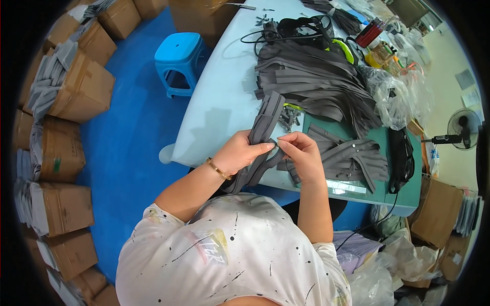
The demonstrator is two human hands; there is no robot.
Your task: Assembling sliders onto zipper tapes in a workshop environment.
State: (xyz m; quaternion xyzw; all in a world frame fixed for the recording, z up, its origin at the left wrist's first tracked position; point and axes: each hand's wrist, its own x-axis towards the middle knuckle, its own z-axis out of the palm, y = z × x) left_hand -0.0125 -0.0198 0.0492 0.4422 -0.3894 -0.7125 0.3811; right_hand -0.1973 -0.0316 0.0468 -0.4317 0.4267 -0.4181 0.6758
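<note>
A bundle of long grey zipper strips [266,118] is gripped in my left hand [239,154], its fingers closed around it above the table's near edge. The bundle's lower part hangs toward my lap. My right hand [304,155] is closed in a pinch, thumb and forefinger at a strip end beside my left thumb. What lies between those fingertips is too small and covered to make out. Just beyond my hands lies a heap of small metal pieces [290,118] that look like zipper sliders. More grey strips [352,155] lie loose to the right of my right hand.
A large pile of grey strips [311,76] covers the table's middle, with a black bag [306,28] behind it. Plastic bags [390,94] and a red bottle [370,32] stand right. A blue stool [178,53] and cardboard boxes [84,86] are left; a fan [463,127] is far right.
</note>
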